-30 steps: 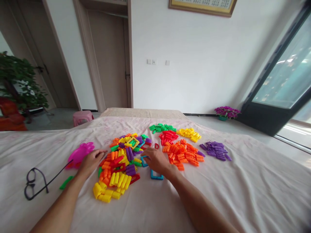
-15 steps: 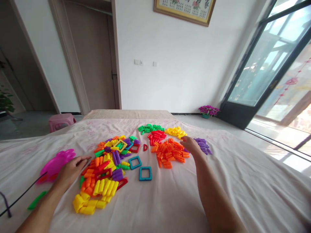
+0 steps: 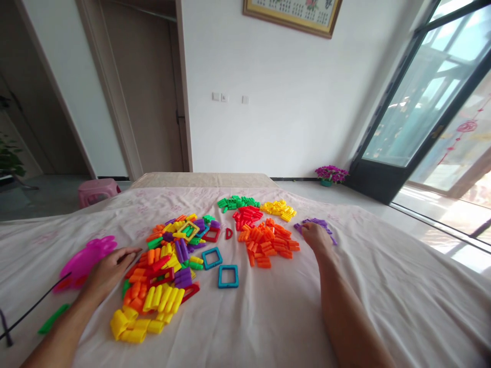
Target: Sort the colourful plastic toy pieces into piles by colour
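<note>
My left hand (image 3: 113,268) rests at the left edge of a mixed heap of plastic building pieces (image 3: 169,255), its fingers stretched out loosely toward the pieces, with nothing seen in them. Over a small pile of purple pieces (image 3: 329,232) at the right is my right hand (image 3: 317,237), fingers bent down and drawn together at the pile's near side. What they hold, if anything, is hidden. Left of that hand lie orange pieces (image 3: 268,239), with red pieces (image 3: 247,217), yellow pieces (image 3: 279,208) and green pieces (image 3: 238,203) in separate piles behind.
Two blue square frames (image 3: 228,276) and a red D-shaped piece (image 3: 229,233) lie between the heaps. A magenta plastic item (image 3: 86,260), a green piece (image 3: 53,319) and a dark thin cord or rod (image 3: 34,305) are at the left, on the wrinkled cloth (image 3: 268,322).
My right hand has moved right and slightly nearer, from beside the yellow and orange piles to the purple pile. My left hand stays by the mixed heap.
</note>
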`<state>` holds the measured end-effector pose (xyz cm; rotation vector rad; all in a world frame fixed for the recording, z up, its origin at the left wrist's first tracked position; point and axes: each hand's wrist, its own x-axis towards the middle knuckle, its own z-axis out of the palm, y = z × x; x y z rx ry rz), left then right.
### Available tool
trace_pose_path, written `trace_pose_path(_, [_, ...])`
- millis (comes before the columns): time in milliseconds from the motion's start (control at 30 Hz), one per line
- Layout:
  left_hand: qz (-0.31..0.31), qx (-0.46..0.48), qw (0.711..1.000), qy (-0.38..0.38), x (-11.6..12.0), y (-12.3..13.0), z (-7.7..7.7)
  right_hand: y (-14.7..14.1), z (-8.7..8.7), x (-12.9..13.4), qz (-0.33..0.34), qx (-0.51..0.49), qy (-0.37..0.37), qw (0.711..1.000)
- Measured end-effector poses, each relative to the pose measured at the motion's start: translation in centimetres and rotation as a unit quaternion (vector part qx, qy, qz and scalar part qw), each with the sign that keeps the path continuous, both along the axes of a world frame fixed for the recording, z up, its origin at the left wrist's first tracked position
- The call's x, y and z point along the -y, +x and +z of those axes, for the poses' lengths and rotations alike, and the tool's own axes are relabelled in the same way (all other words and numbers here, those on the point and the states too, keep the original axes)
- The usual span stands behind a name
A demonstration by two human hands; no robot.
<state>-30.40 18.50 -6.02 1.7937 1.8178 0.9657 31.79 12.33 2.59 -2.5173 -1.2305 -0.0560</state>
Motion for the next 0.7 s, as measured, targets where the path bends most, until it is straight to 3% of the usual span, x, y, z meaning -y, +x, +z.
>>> trace_pose_path(167, [-0.003,0.015,1.0,0.002,0.4,0.6,0.6,0.8,0.6,0.1,-0.057,0.031,0.125,0.99])
trace_pose_path(267, [0.002,0.021,1.0,0.012,0.7,0.9,1.0,-1.3,0.9,-1.1,0.021,0.0,0.178,0.984])
trace_pose_path(400, [0.004,0.025,1.0,0.016,0.7,1.1,1.1,-9.3,1.2,-2.3,0.238,-0.104,0.195,0.946])
trace_pose_path(533, [-0.007,0.042,0.999,0.017,0.6,1.1,1.0,-19.4,0.5,-1.7,0.473,-0.185,0.154,0.847])
trace_pose_path(633, [-0.023,0.083,0.996,0.008,1.0,1.3,1.3,-25.1,-0.3,-0.9,0.555,-0.207,0.133,0.795])
trace_pose_path(700, [-0.04,0.132,0.99,0.0,1.7,1.8,2.0,-27.6,-0.7,-0.7,0.577,-0.22,0.118,0.778])
